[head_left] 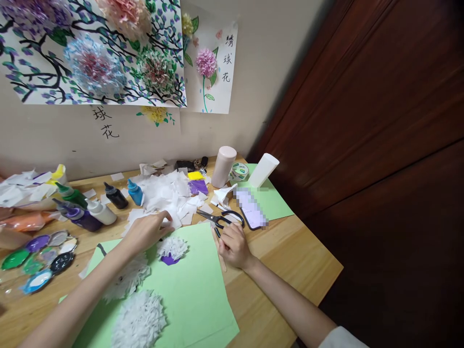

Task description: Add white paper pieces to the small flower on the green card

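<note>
- Left hand (pixel 149 230): fingers bent at the scraps (pixel 163 191); whether pinching any could not be told.
- Right hand (pixel 235 245): curled beside the scissors (pixel 216 219); grip could not be told.
- Small tuft (pixel 173 247), just nearside of left hand: part-covered; purple base (pixel 169 260) remained showing.
- Two larger tufts (pixel 139 319), nearer than left hand: apparently full.
- Wall sheet (pixel 222 99), beyond both hands: read "绣球花".
- Lower sheet (pixel 130 125), beyond left hand: "球花" visible.
- Tape (pixel 239 171), beyond right hand: label illegible.

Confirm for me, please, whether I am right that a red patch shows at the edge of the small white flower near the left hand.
Not quite: the patch at the edge of the small white flower near the left hand is purple, not red, as the head view shows.
</note>
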### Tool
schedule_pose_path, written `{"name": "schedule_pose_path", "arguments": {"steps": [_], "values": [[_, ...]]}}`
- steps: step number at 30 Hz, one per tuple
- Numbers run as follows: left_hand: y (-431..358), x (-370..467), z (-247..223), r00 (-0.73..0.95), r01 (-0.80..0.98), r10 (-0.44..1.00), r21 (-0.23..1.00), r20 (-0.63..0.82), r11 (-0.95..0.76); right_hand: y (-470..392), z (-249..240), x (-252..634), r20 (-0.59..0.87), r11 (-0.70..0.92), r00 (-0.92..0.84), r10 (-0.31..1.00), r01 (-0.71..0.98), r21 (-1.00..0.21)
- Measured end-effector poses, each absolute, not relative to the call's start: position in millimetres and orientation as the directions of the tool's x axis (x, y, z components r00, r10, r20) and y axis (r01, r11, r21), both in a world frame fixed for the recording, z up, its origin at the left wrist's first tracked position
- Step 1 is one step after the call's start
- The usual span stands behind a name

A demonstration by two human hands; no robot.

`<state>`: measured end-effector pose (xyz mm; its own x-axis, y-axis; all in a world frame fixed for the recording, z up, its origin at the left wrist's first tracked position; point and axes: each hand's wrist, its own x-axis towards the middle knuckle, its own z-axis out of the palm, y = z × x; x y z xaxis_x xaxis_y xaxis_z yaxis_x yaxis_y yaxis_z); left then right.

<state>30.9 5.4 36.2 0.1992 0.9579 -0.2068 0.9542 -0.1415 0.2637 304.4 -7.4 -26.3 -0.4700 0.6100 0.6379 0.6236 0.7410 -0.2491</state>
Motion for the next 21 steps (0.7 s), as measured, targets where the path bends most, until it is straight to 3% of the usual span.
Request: {"name": "schedule_pose_path", "arguments": {"steps": [16,18,21], "values": [[10,22,49,0.133,0.957,0.977,0.278,-0.165,-0.083,-8,-24,306,0.605,0.716,-0.449,0.658,0.623,-0.316],[9,21,52,0.124,0.941,0.980,0.331,-0.157,-0.066,-9,-21,303,0.567,0.693,-0.434,0.700,0.603,-0.395],[8,22,55,0.144,0.871,0.980,0.487,-0.141,-0.058,-11,-12,293,0.414,0.559,-0.375,0.829,0.528,-0.640]]}}
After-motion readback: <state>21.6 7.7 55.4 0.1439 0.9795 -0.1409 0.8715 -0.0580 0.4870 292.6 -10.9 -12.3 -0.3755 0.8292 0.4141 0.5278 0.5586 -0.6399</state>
